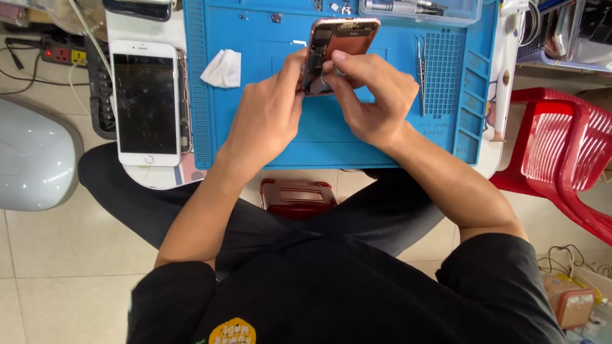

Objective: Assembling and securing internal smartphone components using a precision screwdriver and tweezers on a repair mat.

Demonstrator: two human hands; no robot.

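Left hand [266, 118] and right hand [370, 95] grasping opened phone body [338, 48], blue mat [255, 137], white cloth [223, 69], tweezers [421, 73], cracked white phone [145, 102] leftward

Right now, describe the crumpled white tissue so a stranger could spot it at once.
Start at the blue work mat covering the table. On its left part, just left of the left hand, lies the white tissue. It is the only soft, crumpled thing there; the white phone beside the mat is flat and rigid.

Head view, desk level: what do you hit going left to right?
Power strip → white phone with cracked screen → crumpled white tissue → left hand → opened phone body → right hand → tweezers → red plastic chair.
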